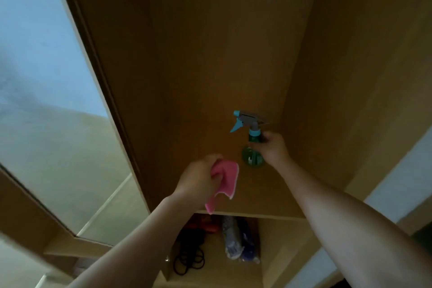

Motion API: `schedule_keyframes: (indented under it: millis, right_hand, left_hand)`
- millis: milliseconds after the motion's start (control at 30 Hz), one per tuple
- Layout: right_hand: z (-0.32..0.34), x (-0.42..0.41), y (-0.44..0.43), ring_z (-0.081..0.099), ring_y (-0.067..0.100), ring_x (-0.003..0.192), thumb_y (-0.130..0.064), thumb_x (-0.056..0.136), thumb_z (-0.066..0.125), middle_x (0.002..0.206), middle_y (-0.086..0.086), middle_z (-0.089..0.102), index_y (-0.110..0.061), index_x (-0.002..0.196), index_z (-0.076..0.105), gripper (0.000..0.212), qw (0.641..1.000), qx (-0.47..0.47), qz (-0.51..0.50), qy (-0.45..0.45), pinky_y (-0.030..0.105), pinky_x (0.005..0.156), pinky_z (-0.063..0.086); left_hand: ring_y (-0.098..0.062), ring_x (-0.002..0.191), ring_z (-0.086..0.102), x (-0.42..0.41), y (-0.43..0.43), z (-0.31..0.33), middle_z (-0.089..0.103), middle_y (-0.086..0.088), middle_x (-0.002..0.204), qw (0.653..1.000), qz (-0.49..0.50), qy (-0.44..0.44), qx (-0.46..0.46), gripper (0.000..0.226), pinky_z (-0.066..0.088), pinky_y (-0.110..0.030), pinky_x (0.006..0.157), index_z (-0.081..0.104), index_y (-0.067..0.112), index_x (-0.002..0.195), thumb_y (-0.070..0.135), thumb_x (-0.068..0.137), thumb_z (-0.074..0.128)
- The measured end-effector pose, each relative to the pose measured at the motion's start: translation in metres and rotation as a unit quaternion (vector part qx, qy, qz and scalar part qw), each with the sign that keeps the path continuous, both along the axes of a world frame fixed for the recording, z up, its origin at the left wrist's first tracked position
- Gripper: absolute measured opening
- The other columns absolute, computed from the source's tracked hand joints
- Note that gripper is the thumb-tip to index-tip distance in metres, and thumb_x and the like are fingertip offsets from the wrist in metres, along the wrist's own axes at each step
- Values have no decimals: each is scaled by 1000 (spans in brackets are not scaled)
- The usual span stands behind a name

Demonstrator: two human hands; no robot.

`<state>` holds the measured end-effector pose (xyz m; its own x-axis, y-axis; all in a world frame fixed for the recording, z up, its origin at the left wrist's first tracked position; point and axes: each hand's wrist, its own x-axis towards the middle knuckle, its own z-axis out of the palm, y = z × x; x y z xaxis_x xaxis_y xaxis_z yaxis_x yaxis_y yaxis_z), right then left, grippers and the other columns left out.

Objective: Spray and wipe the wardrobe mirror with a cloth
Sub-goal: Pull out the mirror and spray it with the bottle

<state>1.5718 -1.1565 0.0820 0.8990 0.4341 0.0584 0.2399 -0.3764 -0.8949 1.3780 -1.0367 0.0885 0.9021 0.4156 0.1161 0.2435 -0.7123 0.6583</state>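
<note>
Inside the open wardrobe (210, 42), the right hand (273, 148) grips a green spray bottle (253, 145) by its neck (nozzle pointing left), its base on or just above the shelf (280, 194). Beside it, the left hand (198, 180) is closed around a pink cloth (225, 176). At far left stands the mirror (42, 100), on the open door.

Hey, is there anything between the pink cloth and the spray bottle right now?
Nothing. In the head view, only bare brown wardrobe panel shows between the pink cloth and the spray bottle.
</note>
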Motion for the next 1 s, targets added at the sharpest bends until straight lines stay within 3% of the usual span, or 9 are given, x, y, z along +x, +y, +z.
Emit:
schedule_keyframes:
  millis: [100, 200, 367, 500, 600, 800, 933, 1000]
  right_hand:
    - [-16, 20, 11, 66, 29, 102, -14, 81, 76, 112, 15, 69, -4, 112, 67, 34, 1000, -10, 3, 9, 43, 88, 53]
    - [-34, 32, 18, 65, 31, 104, -9, 81, 76, 114, 19, 68, 2, 111, 67, 33, 1000, 6, 13, 25, 35, 83, 50]
    - [-66, 42, 18, 64, 33, 107, -4, 81, 75, 115, 20, 67, 4, 112, 66, 33, 999, -6, 35, 40, 37, 88, 49]
    - [-86, 45, 16, 61, 31, 113, -7, 83, 73, 120, 17, 66, -1, 117, 64, 36, 996, -27, 58, 58, 39, 93, 49]
    - [-94, 47, 16, 62, 32, 110, -9, 83, 73, 117, 17, 67, -1, 117, 65, 36, 997, -23, 54, 55, 34, 83, 46]
    - [-101, 48, 10, 64, 29, 107, -14, 85, 72, 114, 15, 68, -4, 116, 64, 33, 995, -53, 56, 60, 33, 83, 50]
    - [-95, 45, 4, 66, 28, 94, -15, 85, 73, 101, 13, 67, -3, 107, 62, 28, 993, -99, 53, 35, 28, 67, 48]
    - [-86, 39, -3, 65, 24, 86, -14, 87, 70, 89, 5, 64, -7, 94, 61, 14, 995, -86, 41, 16, 24, 61, 45]
  left_hand:
    - [3, 77, 60, 1, -4, -4, 57, 24, 86, 999, 38, -1, 13, 32, 53, -19, 66, 56, 35, 116, 18, 89, 59]
    - [2, 76, 60, 0, -11, -9, 60, 22, 89, 997, 78, 4, 13, 34, 56, -24, 66, 56, 34, 120, 20, 89, 60]
    - [1, 72, 61, 3, -20, -11, 61, 19, 89, 993, 113, 2, 30, 30, 58, -28, 69, 57, 33, 118, 23, 90, 60]
    - [3, 74, 56, 8, -24, -13, 54, 24, 84, 990, 133, -12, 44, 27, 53, -22, 68, 59, 33, 115, 25, 90, 61]
    - [7, 70, 54, 10, -26, -13, 51, 27, 77, 990, 128, -29, 54, 23, 47, -17, 60, 62, 31, 111, 22, 89, 62]
    - [-8, 78, 60, 11, -29, -12, 61, 16, 89, 991, 123, -34, 48, 26, 55, -32, 69, 60, 30, 114, 25, 88, 61]
    - [2, 64, 60, 11, -33, -7, 61, 21, 82, 990, 120, -41, 55, 25, 48, -14, 55, 59, 37, 110, 27, 89, 62]
    - [2, 61, 60, 12, -35, -1, 62, 20, 83, 991, 115, -45, 50, 24, 50, -15, 54, 57, 40, 108, 27, 88, 61]
